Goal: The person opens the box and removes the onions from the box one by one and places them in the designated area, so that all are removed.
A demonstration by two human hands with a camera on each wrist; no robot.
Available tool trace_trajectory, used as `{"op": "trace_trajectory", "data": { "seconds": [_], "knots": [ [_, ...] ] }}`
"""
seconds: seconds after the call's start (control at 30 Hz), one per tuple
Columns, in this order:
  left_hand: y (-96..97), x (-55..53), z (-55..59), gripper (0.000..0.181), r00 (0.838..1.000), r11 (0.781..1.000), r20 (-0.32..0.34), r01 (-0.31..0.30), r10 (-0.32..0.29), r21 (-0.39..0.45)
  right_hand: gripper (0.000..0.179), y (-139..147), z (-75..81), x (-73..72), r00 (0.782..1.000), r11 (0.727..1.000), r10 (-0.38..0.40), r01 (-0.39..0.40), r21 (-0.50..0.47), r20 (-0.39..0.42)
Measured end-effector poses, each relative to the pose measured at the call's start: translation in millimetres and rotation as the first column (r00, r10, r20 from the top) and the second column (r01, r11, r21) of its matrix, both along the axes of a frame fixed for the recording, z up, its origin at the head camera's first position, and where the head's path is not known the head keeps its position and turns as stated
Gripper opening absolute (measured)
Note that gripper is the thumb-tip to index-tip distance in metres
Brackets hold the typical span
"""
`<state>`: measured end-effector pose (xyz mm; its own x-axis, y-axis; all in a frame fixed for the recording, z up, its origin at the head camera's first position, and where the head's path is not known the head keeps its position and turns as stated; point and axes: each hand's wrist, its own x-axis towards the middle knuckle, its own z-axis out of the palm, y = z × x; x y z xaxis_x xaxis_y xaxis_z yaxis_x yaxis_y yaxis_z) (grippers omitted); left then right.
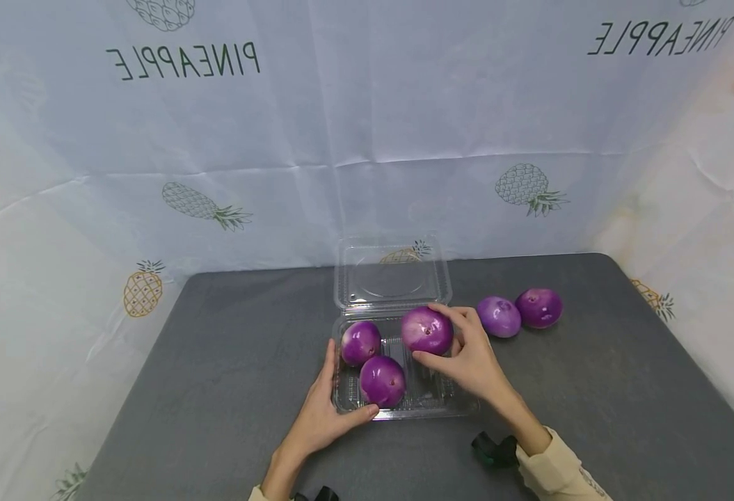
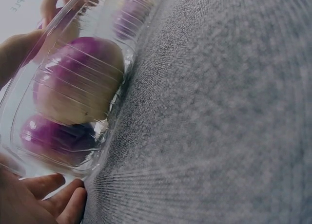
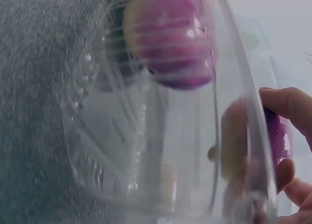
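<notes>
A clear plastic clamshell container (image 1: pixel 429 410) lies open on the table, its lid (image 1: pixel 392 275) folded back. Two glossy round purple fruits with pale patches sit in its left part: an upper fruit (image 1: pixel 361 343) and a lower fruit (image 1: pixel 383 381). My left hand (image 1: pixel 323 414) grips the near left corner, fingers (image 2: pixel 63 199) along the side and thumb at the front rim. Above the container's right part, my right hand (image 1: pixel 469 355) holds a third purple fruit (image 1: pixel 426 330) between thumb and fingers. In the right wrist view that fruit (image 3: pixel 278 136) is partly behind the container wall.
Two more purple fruits, one lighter (image 1: pixel 499 316) and one darker (image 1: pixel 538 307), lie side by side on the grey table (image 1: pixel 248 362), right of the container. Behind the table hangs a pineapple-print cloth (image 1: pixel 373 125).
</notes>
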<state>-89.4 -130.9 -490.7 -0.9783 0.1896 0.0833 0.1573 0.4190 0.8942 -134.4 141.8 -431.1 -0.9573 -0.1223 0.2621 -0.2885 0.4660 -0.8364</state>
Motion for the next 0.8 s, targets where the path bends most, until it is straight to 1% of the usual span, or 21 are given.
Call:
{"op": "trace_trajectory", "data": {
  "seconds": [0.13, 0.43, 0.8],
  "knots": [
    [-0.2, 0.1, -0.4, 0.135, 1.0, 1.0, 0.002, 0.0, 0.0, -0.003, 0.073, 6.5, 2.3, 0.4, 1.0, 1.0, -0.006, 0.006, -0.003, -0.017],
    [0.1, 0.0, 0.5, 0.135, 1.0, 1.0, 0.006, 0.001, -0.001, -0.012, 0.074, 20.7, 8.6, 1.0, 0.998, 0.999, -0.038, 0.039, 0.023, -0.046],
    [0.0, 0.4, 0.6, 0.135, 1.0, 1.0, 0.006, -0.001, 0.001, -0.013, 0.075, 47.1, 15.6, 0.5, 0.99, 0.989, -0.119, 0.125, 0.079, -0.075]
  ]
}}
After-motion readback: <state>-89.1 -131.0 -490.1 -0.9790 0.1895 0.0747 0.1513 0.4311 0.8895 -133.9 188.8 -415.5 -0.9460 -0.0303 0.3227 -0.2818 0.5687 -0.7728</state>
